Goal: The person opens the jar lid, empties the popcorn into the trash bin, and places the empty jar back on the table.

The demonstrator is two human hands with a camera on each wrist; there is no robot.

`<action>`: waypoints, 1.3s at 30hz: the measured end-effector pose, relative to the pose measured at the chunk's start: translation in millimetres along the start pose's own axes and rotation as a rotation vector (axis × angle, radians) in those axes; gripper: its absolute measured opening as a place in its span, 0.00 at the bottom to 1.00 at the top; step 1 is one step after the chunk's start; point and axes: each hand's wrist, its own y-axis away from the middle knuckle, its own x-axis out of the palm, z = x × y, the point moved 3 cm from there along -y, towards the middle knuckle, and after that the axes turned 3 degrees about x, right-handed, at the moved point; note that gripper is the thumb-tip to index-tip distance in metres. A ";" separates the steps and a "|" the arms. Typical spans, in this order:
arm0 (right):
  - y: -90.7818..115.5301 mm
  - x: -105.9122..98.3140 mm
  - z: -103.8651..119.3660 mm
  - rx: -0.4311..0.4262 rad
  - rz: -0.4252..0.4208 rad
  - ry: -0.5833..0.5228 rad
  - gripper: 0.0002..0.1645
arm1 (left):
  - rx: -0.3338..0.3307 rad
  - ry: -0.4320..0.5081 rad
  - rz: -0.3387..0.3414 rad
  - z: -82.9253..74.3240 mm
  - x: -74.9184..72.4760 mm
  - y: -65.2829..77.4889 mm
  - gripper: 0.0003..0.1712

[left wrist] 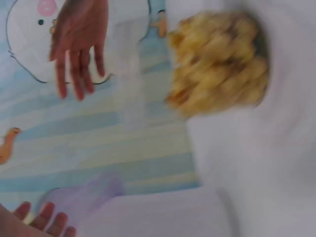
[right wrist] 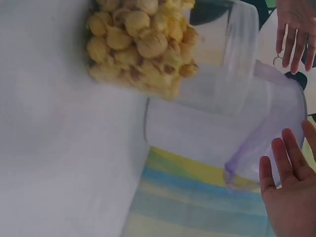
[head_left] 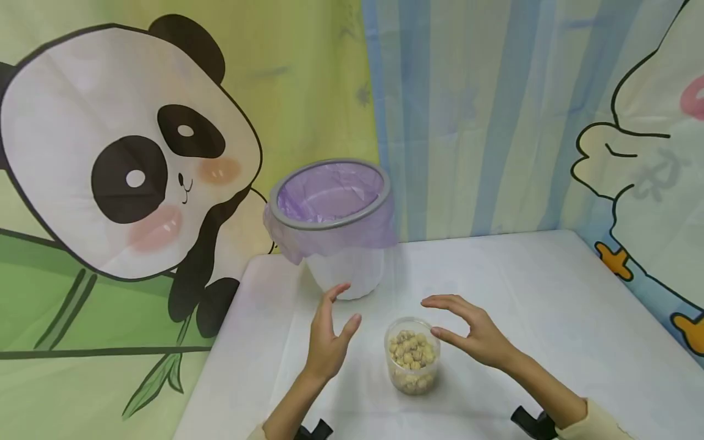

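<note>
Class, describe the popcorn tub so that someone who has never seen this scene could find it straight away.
On the white table, find the bin lined with a purple bag, near the far edge. Closer to the viewer and slightly right, between the left hand and the right hand, stands the tub. Unlike the much bigger bin, it is clear-walled and partly filled with pale yellow popcorn.

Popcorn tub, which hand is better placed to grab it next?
Probably the right hand: in the head view its thumb tip appears right by the rim of the tub, while the left hand is farther off, with white table showing between.
</note>
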 end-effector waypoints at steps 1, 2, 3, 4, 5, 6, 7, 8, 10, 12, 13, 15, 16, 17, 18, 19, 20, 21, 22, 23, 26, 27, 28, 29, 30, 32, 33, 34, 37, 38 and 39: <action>2.4 6.5 -3.7 0.012 0.019 -0.036 0.33 | -0.007 0.061 0.013 6.6 6.4 6.5 0.32; 4.3 12.6 -7.2 0.030 0.041 -0.073 0.36 | -0.012 0.126 0.032 13.6 13.0 12.9 0.34; 6.1 18.4 -10.9 0.040 0.060 -0.106 0.38 | -0.016 0.184 0.055 21.0 19.7 19.5 0.36; 7.7 23.6 -14.7 0.049 0.080 -0.137 0.40 | -0.013 0.236 0.082 28.6 26.5 25.7 0.39; 8.8 28.2 -18.2 0.051 0.098 -0.164 0.43 | -0.013 0.285 0.112 36.0 33.1 31.5 0.44; 9.8 32.3 -21.6 0.054 0.114 -0.187 0.45 | -0.008 0.327 0.142 43.1 39.6 36.9 0.48; 10.5 35.6 -24.9 0.053 0.127 -0.206 0.46 | -0.008 0.363 0.173 49.8 45.7 41.7 0.53; 11.2 38.4 -27.8 0.053 0.140 -0.222 0.48 | -0.016 0.391 0.207 55.8 51.5 46.3 0.57; 12.2 42.6 -33.1 0.060 0.165 -0.240 0.51 | -0.049 0.439 0.281 67.8 62.3 53.7 0.63; 12.6 45.4 -37.4 0.072 0.192 -0.260 0.53 | -0.115 0.474 0.365 78.1 71.1 58.8 0.67; 12.7 46.6 -39.3 0.078 0.208 -0.274 0.54 | -0.152 0.480 0.405 83.1 75.2 60.9 0.68; 13.2 48.8 -42.6 0.091 0.245 -0.307 0.57 | -0.235 0.465 0.487 91.7 82.6 64.1 0.70; 13.4 49.8 -44.2 0.098 0.262 -0.324 0.57 | -0.263 0.445 0.526 95.0 85.9 65.1 0.71; 13.7 50.7 -45.9 0.104 0.276 -0.341 0.58 | -0.290 0.429 0.560 97.7 89.0 65.6 0.72; 14.0 51.6 -47.6 0.106 0.289 -0.350 0.59 | -0.297 0.411 0.588 100.3 92.5 65.6 0.73; 14.4 52.4 -49.2 0.113 0.301 -0.361 0.60 | -0.296 0.399 0.607 102.5 95.8 65.2 0.73; 14.8 53.2 -50.7 0.122 0.309 -0.371 0.60 | -0.296 0.392 0.625 103.8 98.6 64.7 0.73; 15.3 53.9 -52.1 0.129 0.315 -0.377 0.60 | -0.289 0.405 0.637 104.6 101.2 63.8 0.73; 15.7 54.5 -53.0 0.136 0.320 -0.381 0.61 | -0.277 0.420 0.644 105.2 103.6 63.2 0.73; 16.0 55.2 -53.9 0.142 0.324 -0.386 0.61 | -0.271 0.446 0.650 105.5 105.9 62.8 0.72; 15.8 55.7 -54.5 0.154 0.330 -0.395 0.61 | -0.256 0.527 0.668 104.5 111.7 61.4 0.72; 15.5 55.6 -54.4 0.156 0.330 -0.398 0.60 | -0.250 0.552 0.673 103.9 113.2 60.8 0.72; 15.1 55.3 -54.0 0.158 0.331 -0.405 0.60 | -0.245 0.570 0.675 102.9 114.2 60.3 0.72; 14.7 55.0 -53.5 0.158 0.332 -0.412 0.60 | -0.245 0.588 0.680 100.3 114.0 58.9 0.71; 14.1 54.5 -52.9 0.157 0.332 -0.417 0.60 | -0.242 0.596 0.683 97.0 113.0 56.9 0.71; 13.2 53.3 -51.7 0.155 0.334 -0.430 0.60 | -0.237 0.599 0.690 89.8 109.9 53.0 0.68; 12.8 52.6 -51.2 0.155 0.335 -0.434 0.59 | -0.236 0.601 0.691 86.7 108.3 51.1 0.67; 12.6 51.9 -50.7 0.155 0.335 -0.435 0.59 | -0.231 0.597 0.691 83.7 106.6 49.2 0.66; 11.9 48.9 -50.0 0.151 0.338 -0.422 0.58 | -0.202 0.551 0.674 80.9 103.7 46.9 0.63; 11.7 47.6 -49.7 0.152 0.337 -0.417 0.58 | -0.200 0.524 0.664 82.4 103.7 47.1 0.62; 11.5 46.2 -49.4 0.151 0.335 -0.410 0.58 | -0.199 0.493 0.649 83.5 103.5 47.1 0.61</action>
